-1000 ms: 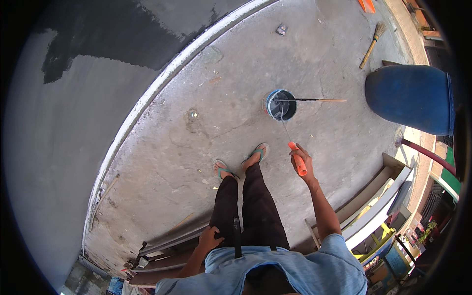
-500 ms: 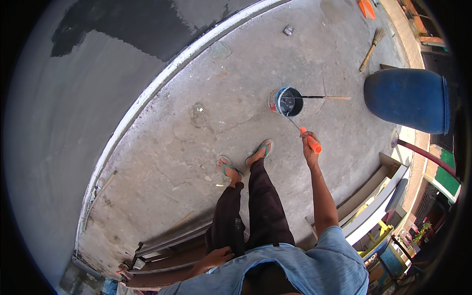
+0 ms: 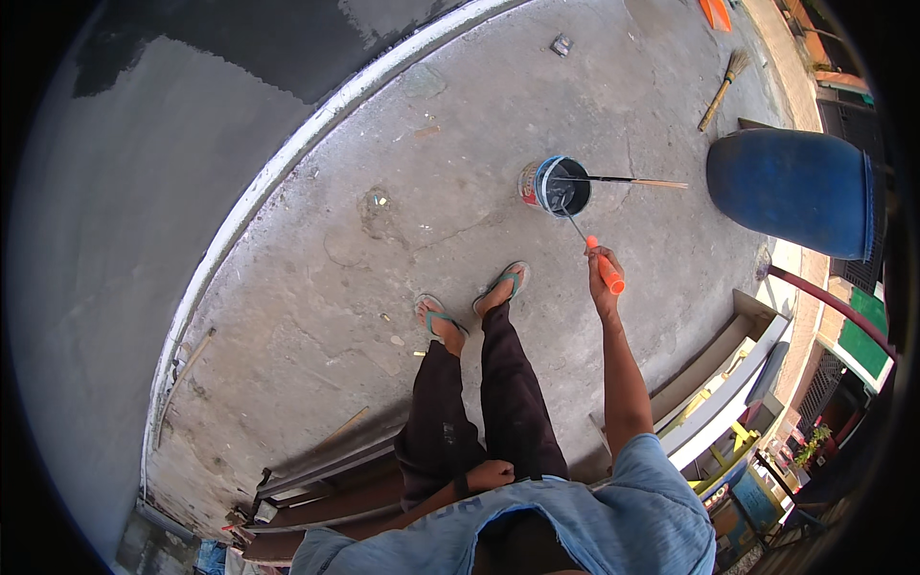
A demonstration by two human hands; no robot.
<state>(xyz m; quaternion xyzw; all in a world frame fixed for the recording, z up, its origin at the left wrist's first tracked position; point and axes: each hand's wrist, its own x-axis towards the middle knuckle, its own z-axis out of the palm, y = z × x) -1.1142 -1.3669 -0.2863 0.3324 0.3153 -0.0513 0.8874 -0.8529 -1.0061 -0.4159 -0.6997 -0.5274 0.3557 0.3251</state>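
Observation:
My right hand (image 3: 604,269) is wrapped round the orange handle of a paint roller (image 3: 613,278). Its thin metal rod slants down into a paint bucket (image 3: 530,184) on the concrete floor, and the roller's head is hidden in there. Dark grey paint shows inside the bucket. Across the rim lies a long thin stick (image 3: 637,181), dark along one part and light wood at its end. My left hand (image 3: 491,476) rests closed at my waist by the shirt hem, fingers curled; whether anything is in them is hidden.
A wall (image 3: 172,172) with a darker painted area and a white base edge curves along the left. To the right lies a blue barrel (image 3: 791,192), with a broom (image 3: 724,91) beyond it. Benches (image 3: 709,393) flank my legs. A small box (image 3: 562,45) sits far ahead.
My left hand has moved right across my waist, and its fingers are now curled. My right hand and the roller have hardly moved; the whole view has shifted slightly.

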